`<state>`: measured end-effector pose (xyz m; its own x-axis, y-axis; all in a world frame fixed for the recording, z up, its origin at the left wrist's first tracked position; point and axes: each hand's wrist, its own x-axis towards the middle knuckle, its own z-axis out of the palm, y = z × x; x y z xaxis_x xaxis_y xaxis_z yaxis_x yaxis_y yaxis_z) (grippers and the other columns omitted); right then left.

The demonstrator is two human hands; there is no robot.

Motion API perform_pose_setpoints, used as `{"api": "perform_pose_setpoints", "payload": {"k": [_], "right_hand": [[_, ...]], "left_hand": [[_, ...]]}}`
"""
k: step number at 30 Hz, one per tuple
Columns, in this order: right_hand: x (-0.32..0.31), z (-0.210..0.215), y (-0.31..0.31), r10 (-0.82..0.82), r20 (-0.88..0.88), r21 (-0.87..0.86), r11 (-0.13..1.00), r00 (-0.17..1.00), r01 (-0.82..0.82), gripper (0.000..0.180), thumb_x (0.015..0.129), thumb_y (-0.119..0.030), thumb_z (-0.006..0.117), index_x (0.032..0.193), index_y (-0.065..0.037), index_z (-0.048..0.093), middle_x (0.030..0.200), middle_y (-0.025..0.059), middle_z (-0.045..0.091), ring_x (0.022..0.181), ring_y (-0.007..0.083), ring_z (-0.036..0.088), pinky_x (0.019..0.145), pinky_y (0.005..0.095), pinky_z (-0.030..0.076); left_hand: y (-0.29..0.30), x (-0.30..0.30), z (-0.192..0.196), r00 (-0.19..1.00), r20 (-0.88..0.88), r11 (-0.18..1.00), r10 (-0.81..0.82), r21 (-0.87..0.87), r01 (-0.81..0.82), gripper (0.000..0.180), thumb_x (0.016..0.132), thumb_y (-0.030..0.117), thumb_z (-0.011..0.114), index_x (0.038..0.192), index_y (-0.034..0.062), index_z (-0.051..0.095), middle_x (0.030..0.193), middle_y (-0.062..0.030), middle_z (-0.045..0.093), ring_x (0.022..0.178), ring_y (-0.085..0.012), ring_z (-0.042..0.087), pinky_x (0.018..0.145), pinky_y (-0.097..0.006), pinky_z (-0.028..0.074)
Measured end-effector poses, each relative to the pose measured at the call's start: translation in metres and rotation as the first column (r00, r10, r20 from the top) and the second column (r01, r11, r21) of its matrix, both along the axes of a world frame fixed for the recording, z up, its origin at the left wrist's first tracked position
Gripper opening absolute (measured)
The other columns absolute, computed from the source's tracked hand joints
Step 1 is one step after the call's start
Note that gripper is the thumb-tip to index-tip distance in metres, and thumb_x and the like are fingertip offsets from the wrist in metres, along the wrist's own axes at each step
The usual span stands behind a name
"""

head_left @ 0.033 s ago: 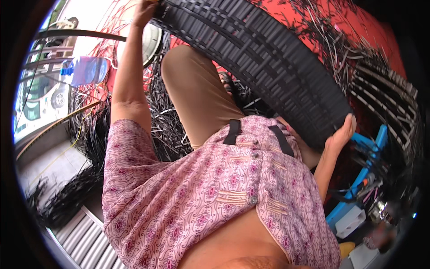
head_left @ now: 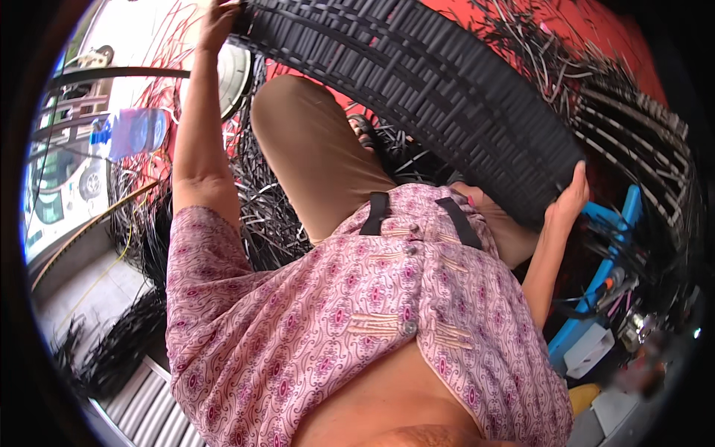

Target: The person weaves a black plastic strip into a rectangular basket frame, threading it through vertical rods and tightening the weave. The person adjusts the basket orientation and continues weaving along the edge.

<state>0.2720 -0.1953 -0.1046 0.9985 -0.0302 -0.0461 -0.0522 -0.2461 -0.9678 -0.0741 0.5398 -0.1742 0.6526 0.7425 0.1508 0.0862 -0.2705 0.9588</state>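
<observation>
We hold a black woven wicker panel (head_left: 417,82) that arches across the top of the view above our bent knee in tan trousers (head_left: 320,156). Our left hand (head_left: 217,21) grips its far upper-left end, fingers curled around the edge. Our right hand (head_left: 570,197) clasps its lower right edge, thumb and fingers pinching the weave. Loose black wicker strands (head_left: 261,216) lie on the floor below, and a blue-capped water bottle (head_left: 130,132) lies off to the left.

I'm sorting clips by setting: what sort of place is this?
Probably a wicker-weaving workshop. Both hands, left hand and right hand, grip a black woven panel, loose black strips litter the floor, and a blue tool rack stands nearby.
</observation>
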Motion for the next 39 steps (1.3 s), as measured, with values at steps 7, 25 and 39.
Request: {"api": "perform_pose_setpoints", "payload": {"k": [7, 25, 39], "right_hand": [[0.188, 0.054, 0.005, 0.112, 0.052, -0.137, 0.985, 0.992, -0.104, 0.054, 0.095, -0.037, 0.070, 0.124, 0.008, 0.066, 0.122, 0.0116, 0.070, 0.111, 0.0208, 0.064, 0.102, 0.0343, 0.045], [0.247, 0.067, -0.153, 0.074, 0.201, 0.074, 0.993, 0.977, -0.091, 0.052, 0.102, -0.044, 0.055, 0.132, -0.002, 0.063, 0.125, 0.0125, 0.070, 0.113, 0.0211, 0.067, 0.095, 0.0317, 0.049], [0.198, 0.023, -0.082, 0.064, -0.212, -0.129, 0.987, 0.975, -0.093, 0.092, 0.091, -0.063, 0.062, 0.155, -0.002, 0.036, 0.162, 0.0187, 0.028, 0.151, 0.0304, 0.023, 0.121, 0.0438, 0.020]], "left_hand": [[-0.128, 0.040, 0.061, 0.996, -0.072, 0.996, 0.048, -0.077, -0.053, 0.043, 0.091, 0.009, 0.065, 0.134, 0.0044, 0.058, 0.111, -0.0087, 0.067, 0.096, -0.0124, 0.060, 0.087, -0.025, 0.048], [-0.302, 0.023, 0.062, 0.994, -0.091, 0.995, 0.062, -0.072, -0.068, 0.044, 0.094, 0.008, 0.065, 0.137, 0.0093, 0.056, 0.099, 0.0024, 0.060, 0.080, -0.0047, 0.049, 0.070, -0.020, 0.039], [-0.352, 0.017, 0.064, 0.974, -0.120, 0.982, 0.190, 0.043, -0.186, 0.040, 0.097, 0.013, 0.064, 0.136, 0.0083, 0.057, 0.099, 0.0043, 0.059, 0.079, -0.0042, 0.045, 0.070, -0.019, 0.038]]}}
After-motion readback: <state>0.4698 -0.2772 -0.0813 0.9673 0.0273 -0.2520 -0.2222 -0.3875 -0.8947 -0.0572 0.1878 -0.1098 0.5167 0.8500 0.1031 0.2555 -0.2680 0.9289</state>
